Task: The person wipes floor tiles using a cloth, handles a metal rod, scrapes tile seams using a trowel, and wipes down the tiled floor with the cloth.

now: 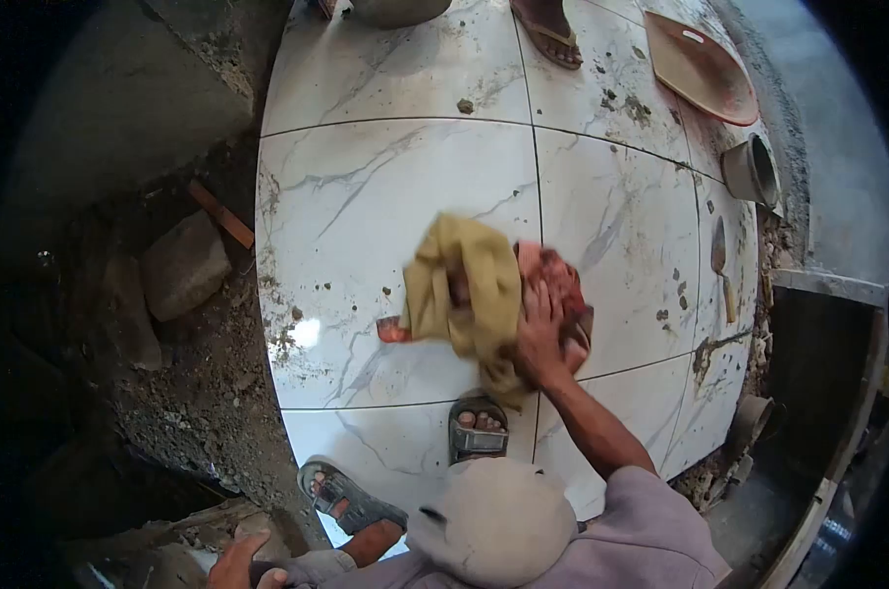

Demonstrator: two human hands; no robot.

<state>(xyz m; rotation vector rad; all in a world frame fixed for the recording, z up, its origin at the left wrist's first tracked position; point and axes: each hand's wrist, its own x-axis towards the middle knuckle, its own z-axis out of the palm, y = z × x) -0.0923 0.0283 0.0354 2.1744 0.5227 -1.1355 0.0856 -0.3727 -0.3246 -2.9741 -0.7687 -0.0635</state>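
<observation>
My right hand (539, 339) presses down on a bunched cloth on the tiled floor (385, 196), its fingers bent over the red, patterned part (562, 280). The olive-yellow part (474, 260) spreads out to the left of the hand and is slightly blurred. Whether these are one cloth or two, I cannot tell. A small reddish end (393, 330) sticks out at the left. My left hand (238, 564) is at the lower left edge, away from the cloth, with nothing visible in it and its fingers apart.
Crumbs of mortar dot the tiles. On the right are a trowel (722, 270), a bucket (751, 170) and a reddish pan (701, 67). Another person's sandalled foot (552, 34) stands at the top. Rubble and a stone block (186, 265) border the left edge.
</observation>
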